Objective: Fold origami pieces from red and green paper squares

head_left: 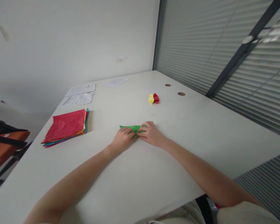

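Observation:
A narrow strip of green paper lies on the white table in front of me, its left end sticking out past my fingers. My left hand is closed on its left and near part. From the right, my right hand pinches the same paper, fingers curled over its right end. Both hands rest low at the tabletop and nearly meet at the middle of the strip. My fingers hide much of the paper, so I cannot tell how it is folded underneath.
A stack of coloured paper sheets, red on top, lies to the left. Behind it are printed sheets. Farther back sits a yellow and red paper bow, near two round holes. An orange chair stands left; window blinds line the right.

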Motion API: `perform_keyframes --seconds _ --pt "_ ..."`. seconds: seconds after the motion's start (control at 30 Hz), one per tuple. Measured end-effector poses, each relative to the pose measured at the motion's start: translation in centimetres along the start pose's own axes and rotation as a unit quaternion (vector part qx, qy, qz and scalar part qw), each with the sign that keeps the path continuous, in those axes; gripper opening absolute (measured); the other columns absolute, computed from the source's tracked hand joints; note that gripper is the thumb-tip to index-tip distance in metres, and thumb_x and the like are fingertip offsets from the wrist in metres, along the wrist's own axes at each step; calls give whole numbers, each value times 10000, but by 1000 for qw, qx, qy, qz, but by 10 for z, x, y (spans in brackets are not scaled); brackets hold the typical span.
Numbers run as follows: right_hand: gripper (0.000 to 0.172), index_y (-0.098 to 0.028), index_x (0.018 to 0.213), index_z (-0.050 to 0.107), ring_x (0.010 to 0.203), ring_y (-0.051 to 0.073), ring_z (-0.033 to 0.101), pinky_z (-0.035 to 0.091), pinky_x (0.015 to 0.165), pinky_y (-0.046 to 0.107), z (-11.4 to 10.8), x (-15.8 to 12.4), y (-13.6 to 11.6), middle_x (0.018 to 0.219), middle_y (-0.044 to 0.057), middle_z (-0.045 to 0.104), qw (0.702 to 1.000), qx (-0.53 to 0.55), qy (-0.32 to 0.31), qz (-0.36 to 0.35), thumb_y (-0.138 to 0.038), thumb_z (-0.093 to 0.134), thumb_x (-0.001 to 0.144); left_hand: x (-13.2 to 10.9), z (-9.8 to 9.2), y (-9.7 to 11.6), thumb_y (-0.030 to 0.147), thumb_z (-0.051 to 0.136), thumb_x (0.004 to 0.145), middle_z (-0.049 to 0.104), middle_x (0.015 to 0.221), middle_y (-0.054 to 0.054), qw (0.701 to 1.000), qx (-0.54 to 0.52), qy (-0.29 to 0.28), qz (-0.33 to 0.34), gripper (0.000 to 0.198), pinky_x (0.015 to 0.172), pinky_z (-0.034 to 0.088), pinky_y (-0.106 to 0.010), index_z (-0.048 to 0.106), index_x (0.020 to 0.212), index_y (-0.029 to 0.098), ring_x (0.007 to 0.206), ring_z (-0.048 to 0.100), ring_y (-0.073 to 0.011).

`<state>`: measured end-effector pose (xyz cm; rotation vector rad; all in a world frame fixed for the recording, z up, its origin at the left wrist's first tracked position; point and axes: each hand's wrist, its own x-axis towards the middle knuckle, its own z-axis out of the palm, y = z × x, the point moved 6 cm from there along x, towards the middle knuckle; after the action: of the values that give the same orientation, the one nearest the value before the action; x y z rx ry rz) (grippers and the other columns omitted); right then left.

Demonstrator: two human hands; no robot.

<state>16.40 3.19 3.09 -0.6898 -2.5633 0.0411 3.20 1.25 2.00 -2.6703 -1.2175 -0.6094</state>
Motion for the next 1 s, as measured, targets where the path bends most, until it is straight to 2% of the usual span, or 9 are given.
perform_keyframes --seconds 0.17,0.33,0.47,1.0 --pt "82 -212 853 750 894 203 565 404 819 381 9 0 10 900 52 698 994 88 -36 53 -170 682 834 1 0 1 213 601 870 648 829 -86 1000 -26 0 7 117 712 493 -338 710 880 171 790 603 -209" --pt "124 -187 934 747 857 177 585 444 806 332 14 -3 26 902 57 654 981 171 -11 91 -164 686 828 1 -2 -3 164 617 836 668 956 -100 997 -71 21 -8 149 803 505 -381 709 952 172 900 622 -224" --pt "142 -194 954 743 876 185 593 446 831 346 16 -4 31 925 60 637 979 171 -7 111 -183 695 821 0 -1 -6 162 599 839 661 1096 -118 996 -81 23 -29 230 897 489 -426 689 1050 178 1028 613 -248" --pt "160 -209 986 733 900 188 588 429 840 347 16 -4 30 941 56 634 981 152 -18 118 -217 689 832 0 1 -5 170 571 855 657 1094 -108 996 -77 0 -35 259 897 480 -432 665 1096 181 1026 606 -251"
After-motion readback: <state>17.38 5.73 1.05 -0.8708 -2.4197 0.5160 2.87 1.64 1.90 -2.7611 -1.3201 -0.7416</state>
